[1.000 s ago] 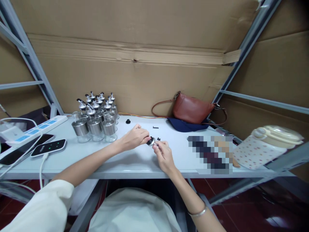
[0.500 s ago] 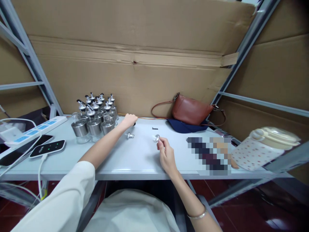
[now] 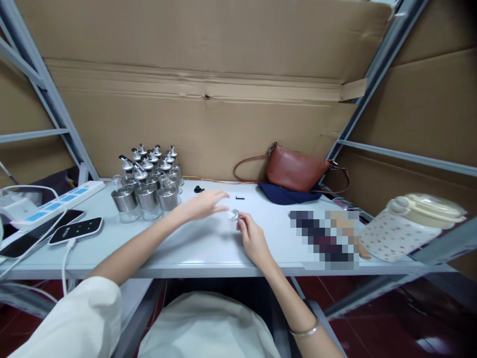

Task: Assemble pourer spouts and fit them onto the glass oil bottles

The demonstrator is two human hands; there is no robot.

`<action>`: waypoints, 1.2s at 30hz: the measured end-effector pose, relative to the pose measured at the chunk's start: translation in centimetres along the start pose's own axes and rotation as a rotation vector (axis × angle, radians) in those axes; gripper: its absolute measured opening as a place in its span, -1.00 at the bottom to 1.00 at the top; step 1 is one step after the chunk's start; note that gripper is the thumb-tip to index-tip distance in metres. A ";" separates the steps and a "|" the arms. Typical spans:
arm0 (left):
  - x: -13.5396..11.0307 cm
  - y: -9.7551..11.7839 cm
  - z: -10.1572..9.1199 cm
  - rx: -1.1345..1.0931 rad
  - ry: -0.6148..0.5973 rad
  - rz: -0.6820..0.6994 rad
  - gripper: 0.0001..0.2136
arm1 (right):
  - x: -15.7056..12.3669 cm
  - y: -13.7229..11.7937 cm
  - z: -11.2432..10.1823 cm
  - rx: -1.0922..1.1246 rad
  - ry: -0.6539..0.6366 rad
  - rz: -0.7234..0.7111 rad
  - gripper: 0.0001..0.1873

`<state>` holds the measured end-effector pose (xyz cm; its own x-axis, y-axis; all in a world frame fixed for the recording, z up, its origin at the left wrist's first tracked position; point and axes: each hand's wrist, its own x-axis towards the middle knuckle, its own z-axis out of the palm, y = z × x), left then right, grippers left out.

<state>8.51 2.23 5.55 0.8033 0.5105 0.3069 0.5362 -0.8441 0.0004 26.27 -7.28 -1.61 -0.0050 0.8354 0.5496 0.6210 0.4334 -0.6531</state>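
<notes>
My right hand [image 3: 255,237] pinches a small round, shiny silver-and-clear cap [image 3: 233,215] between thumb and fingertips, just above the table. From the left, my left hand [image 3: 204,204] reaches toward that cap with its fingers stretched out and apart, holding nothing I can see. Behind my left hand lies a small black piece [image 3: 198,189], and a thin black L-shaped piece [image 3: 240,198] lies beyond the cap. The metal pour spout seen earlier on the table is not visible, likely covered by my left hand.
Several glass bottles with steel bands [image 3: 147,198] stand at the left, most with pour spouts. A power strip [image 3: 63,201] and a white-edged device [image 3: 76,231] lie farther left. Right are a brown bag [image 3: 296,168] on a navy cap [image 3: 288,195], a blurred patch and a dotted container [image 3: 391,238].
My left hand has come back from the far side of the table toward my right hand, uncovering the black piece. The right hand has shifted slightly left with the cap.
</notes>
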 end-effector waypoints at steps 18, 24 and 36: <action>-3.9 0.8 1.1 0.029 0.029 0.161 -0.82 | -0.4 -0.4 0.3 -0.187 -0.114 -0.121 -0.78; -4.2 0.1 1.2 0.222 -0.049 0.063 -0.81 | -0.4 -0.5 0.1 -0.188 -0.128 -0.117 -0.78; -4.4 -0.1 0.7 0.243 0.117 0.001 -0.77 | -0.5 -0.5 0.2 -0.182 -0.118 -0.108 -0.76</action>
<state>5.09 0.20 3.52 0.7761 0.4749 0.4148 0.5929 -0.7735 -0.2239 25.81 -7.89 -1.67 -0.1639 0.8259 0.5394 0.7432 0.4630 -0.4831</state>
